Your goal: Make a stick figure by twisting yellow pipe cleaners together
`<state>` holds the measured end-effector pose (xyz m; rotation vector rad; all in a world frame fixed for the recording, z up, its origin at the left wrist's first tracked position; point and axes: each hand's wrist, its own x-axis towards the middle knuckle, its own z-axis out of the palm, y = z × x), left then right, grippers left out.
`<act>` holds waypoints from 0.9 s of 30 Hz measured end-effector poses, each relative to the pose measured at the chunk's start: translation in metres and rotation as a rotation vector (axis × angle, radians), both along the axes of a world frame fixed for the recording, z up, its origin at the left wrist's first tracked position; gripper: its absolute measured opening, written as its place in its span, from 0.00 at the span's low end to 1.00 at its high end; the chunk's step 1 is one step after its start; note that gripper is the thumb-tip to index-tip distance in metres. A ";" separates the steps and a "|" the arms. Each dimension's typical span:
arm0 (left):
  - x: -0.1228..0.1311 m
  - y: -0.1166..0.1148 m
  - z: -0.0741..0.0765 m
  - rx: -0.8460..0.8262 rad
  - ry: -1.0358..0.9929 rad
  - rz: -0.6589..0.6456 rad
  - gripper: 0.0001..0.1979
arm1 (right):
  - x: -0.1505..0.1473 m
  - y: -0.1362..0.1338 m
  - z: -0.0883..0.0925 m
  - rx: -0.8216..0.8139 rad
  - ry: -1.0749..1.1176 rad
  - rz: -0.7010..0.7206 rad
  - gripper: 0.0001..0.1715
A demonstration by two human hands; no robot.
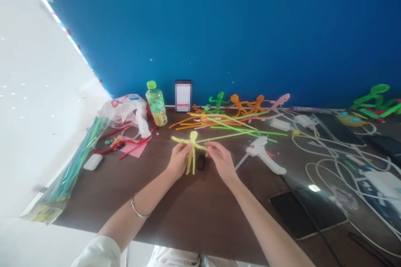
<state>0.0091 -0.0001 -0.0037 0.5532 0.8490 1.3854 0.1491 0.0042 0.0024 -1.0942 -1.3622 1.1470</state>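
A yellow pipe-cleaner figure with a looped head, spread arms and hanging legs is held upright above the dark brown table. My left hand pinches its body and left arm. My right hand pinches its right arm. A silver bangle sits on my left wrist. Loose pipe cleaners in orange, green and yellow lie just behind the figure.
A white glue gun lies right of my hands. A green-capped bottle, a plastic bag, a pack of pipe cleaners, finished figures along the blue wall, a black tablet and tangled white cables surround them.
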 end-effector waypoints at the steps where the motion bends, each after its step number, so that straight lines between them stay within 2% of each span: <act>1: -0.001 0.001 0.001 -0.002 -0.019 0.000 0.12 | 0.002 0.002 -0.001 -0.047 0.042 0.022 0.14; 4: -0.002 0.002 0.004 -0.012 -0.043 -0.018 0.13 | 0.004 0.007 -0.007 -0.153 0.194 0.005 0.14; 9: -0.002 0.003 0.000 -0.020 -0.043 -0.072 0.13 | 0.002 0.010 -0.012 -0.212 0.410 -0.095 0.12; 13: -0.001 0.003 -0.004 0.031 0.040 -0.052 0.14 | 0.000 0.012 -0.013 -0.285 0.588 -0.050 0.09; 17: -0.002 0.003 -0.006 0.018 0.067 -0.069 0.17 | -0.002 0.011 -0.015 -0.335 0.626 0.001 0.07; 20: -0.004 0.005 -0.004 0.033 -0.007 -0.101 0.19 | -0.003 0.010 -0.013 -0.364 0.649 0.029 0.07; 23: -0.008 0.007 -0.002 0.055 -0.060 -0.078 0.19 | -0.001 0.010 -0.011 -0.372 0.692 0.019 0.08; 27: -0.014 0.011 -0.001 0.047 0.023 -0.098 0.16 | 0.001 0.011 -0.009 -0.292 0.645 -0.007 0.11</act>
